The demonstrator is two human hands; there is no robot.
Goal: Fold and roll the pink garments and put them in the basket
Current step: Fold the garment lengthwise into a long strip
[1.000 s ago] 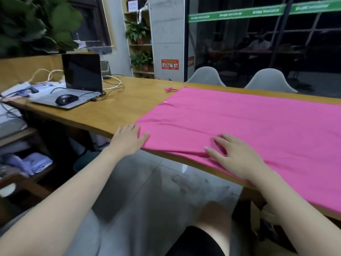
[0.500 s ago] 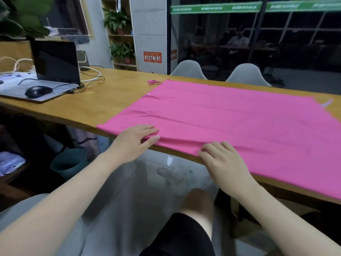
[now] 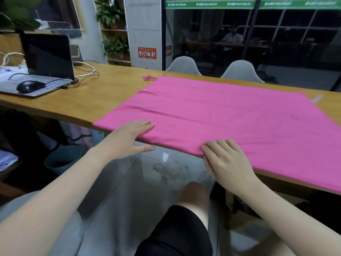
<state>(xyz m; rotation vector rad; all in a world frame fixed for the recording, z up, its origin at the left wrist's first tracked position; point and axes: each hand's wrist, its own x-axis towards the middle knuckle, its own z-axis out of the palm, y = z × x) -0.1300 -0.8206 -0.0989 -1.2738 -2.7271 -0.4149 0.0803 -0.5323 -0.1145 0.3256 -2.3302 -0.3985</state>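
Left hand (image 3: 129, 137) now sits further in from the pink garment (image 3: 230, 115) corner, fingers flat on top, thumb hanging below the edge. Right hand (image 3: 227, 159) has pulled back and grips the near hem.

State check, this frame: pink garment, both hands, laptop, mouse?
Pink cloth garment: spread flat on the wooden table, not rolled.
Left hand: fingers straight on the garment's near hem, thumb below the table edge.
Right hand: fingers bent on the near hem; grip unclear.
Silver laptop: lid open, screen dark.
Black mouse: resting on the laptop's deck.
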